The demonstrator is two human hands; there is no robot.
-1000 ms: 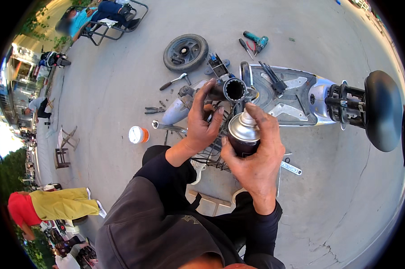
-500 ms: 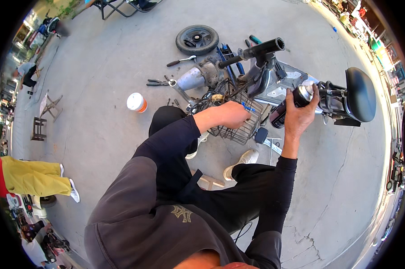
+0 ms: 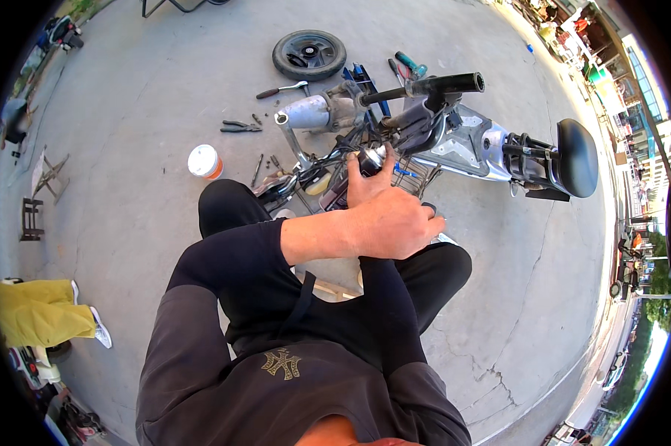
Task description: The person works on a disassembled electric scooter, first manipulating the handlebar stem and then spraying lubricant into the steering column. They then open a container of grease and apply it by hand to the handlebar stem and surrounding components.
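My right hand grips a dark spray can with a silver top, held tilted among the scooter's cables and frame. My left hand crosses in front of my right arm, fingers curled near the wire basket; what they hold is hidden. Just beyond both hands lies the partly dismantled scooter, with a black steering tube, silver footboard and black seat.
A wheel, drill, ratchet, pliers and white-and-orange tub lie on the concrete. A folding stool stands left. A person in yellow trousers is at lower left.
My right hand has moved left and down with the can, in among the scooter parts. My left hand has swung right and lower, across my right arm. The view has shifted.
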